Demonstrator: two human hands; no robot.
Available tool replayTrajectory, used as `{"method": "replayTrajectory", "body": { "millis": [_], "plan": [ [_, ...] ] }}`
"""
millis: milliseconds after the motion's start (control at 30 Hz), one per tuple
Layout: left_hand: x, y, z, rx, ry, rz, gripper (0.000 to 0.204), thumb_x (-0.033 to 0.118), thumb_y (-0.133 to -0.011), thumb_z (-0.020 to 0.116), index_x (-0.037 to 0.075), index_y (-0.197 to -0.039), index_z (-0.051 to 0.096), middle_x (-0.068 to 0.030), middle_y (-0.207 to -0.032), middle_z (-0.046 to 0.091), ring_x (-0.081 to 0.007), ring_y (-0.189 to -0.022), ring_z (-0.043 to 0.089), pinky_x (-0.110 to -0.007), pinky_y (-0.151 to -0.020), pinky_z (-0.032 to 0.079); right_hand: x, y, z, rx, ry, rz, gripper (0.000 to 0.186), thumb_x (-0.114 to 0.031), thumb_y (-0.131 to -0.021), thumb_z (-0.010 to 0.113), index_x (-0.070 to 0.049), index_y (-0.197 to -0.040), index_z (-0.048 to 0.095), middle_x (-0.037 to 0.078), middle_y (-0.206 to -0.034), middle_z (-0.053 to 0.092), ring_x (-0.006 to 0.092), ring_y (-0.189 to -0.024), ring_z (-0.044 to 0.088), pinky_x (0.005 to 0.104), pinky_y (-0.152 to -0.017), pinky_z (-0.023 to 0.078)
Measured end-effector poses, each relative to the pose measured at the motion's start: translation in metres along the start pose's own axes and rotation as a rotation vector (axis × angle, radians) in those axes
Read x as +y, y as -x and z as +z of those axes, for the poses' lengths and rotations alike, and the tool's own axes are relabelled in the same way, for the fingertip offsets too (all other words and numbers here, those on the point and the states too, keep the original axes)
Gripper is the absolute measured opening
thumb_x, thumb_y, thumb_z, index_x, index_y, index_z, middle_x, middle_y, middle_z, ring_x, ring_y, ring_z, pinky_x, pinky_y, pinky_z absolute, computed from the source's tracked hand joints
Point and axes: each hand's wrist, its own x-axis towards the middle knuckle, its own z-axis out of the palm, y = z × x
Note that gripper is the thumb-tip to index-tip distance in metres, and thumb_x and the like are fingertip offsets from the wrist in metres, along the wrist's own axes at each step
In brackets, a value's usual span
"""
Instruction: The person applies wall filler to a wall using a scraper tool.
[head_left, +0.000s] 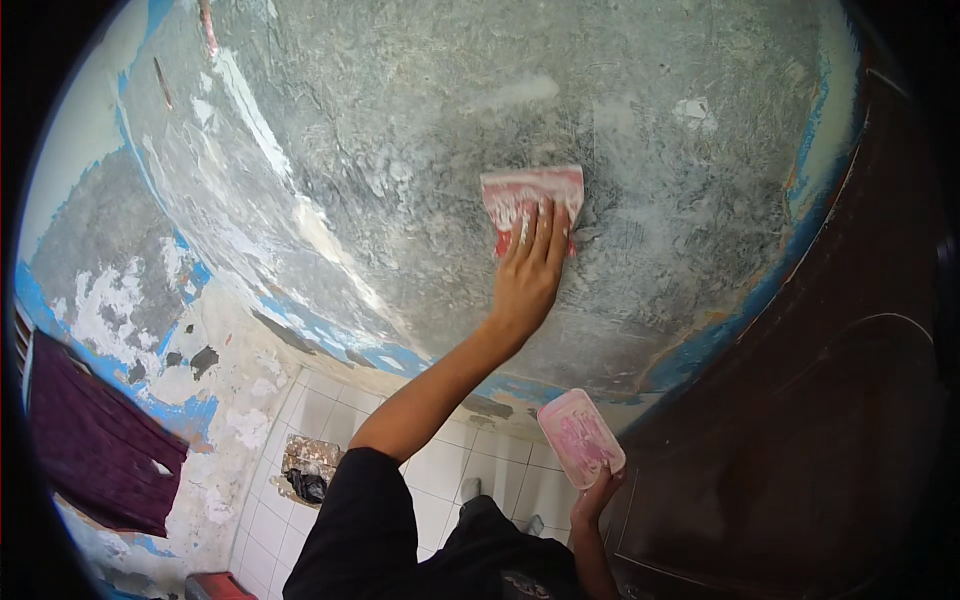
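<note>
My left hand (528, 285) reaches up to the grey wall (420, 130), its fingers pressed over a red putty spreader (533, 185) smeared with white paste. The spreader's wide edge points upward and lies against the plaster. White paste also sticks to my fingers. Lower down on the right, my right hand (597, 492) grips a shallow pink plastic tray (548, 412) by its near end. A thin layer of pinkish-white residue coats the tray's inside. The thumb shows over the rim, while the other fingers are mostly hidden beneath.
A dark brown panel (780, 440) rises on the right beside the wall's blue painted edge. Dark purple cloth (105, 435) hangs on the left. On the white tiled floor (435, 470) lies a stained board (312, 452) with a black crumpled thing (308, 487). A red and black object (215, 587) sits lower left.
</note>
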Motion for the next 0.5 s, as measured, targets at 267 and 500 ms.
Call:
{"method": "replayTrajectory", "body": {
  "millis": [267, 500],
  "plan": [
    [-0.025, -0.092, -0.079, 0.262, 0.075, -0.198, 0.065, -0.013, -0.076, 0.053, -0.007, -0.141, 0.050, -0.0250, -0.144, 0.054, -0.0401, -0.132, 0.054, -0.047, -0.107, 0.047, -0.003, 0.008, -0.003, -0.010, -0.050, 0.038, 0.054, -0.022, -0.098, 0.056, -0.002, -0.142, 0.034, 0.016, -0.140, 0.043, 0.0291, -0.133, 0.045, 0.0440, -0.113, 0.037],
    [0.011, -0.073, -0.009, 0.188, -0.118, 0.031, 0.057, -0.005, -0.082, 0.059, -0.009, -0.139, 0.051, -0.0299, -0.140, 0.055, -0.0385, -0.129, 0.058, -0.049, -0.103, 0.050, -0.002, 0.011, 0.000, -0.007, -0.075, 0.025, 0.054, -0.022, -0.098, 0.057, -0.003, -0.143, 0.034, 0.015, -0.140, 0.043, 0.0288, -0.133, 0.045, 0.0445, -0.112, 0.037]
  ]
}}
